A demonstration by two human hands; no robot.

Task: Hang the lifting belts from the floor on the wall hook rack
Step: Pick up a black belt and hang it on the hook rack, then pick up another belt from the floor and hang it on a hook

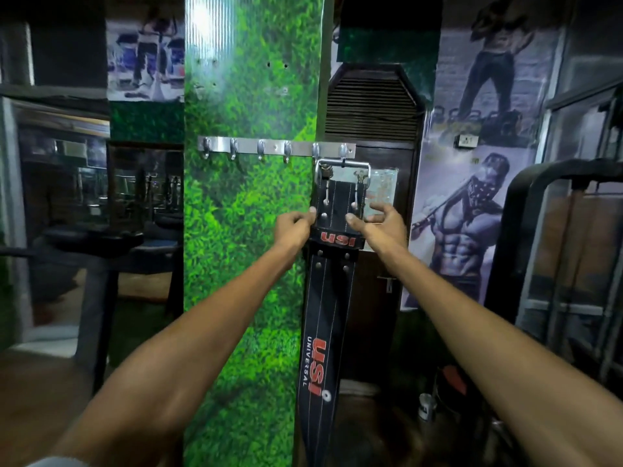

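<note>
A steel hook rack (276, 148) with several hooks is screwed to a green grass-print pillar. A black lifting belt (328, 298) with red USI lettering hangs straight down from the rack's rightmost hook by its metal buckle (343, 165). My left hand (294, 225) pinches the belt's left edge just below the buckle. My right hand (384, 221) is at the belt's right edge at the same height, thumb on the leather and fingers spread. The belt's lower end runs out of view at the bottom.
The rack's other hooks are bare. A dark louvred cabinet (371, 106) stands right of the pillar, with posters beyond it. A black machine frame (526, 203) is at the right, a bench (94, 237) at the left, and small containers (427, 406) on the floor.
</note>
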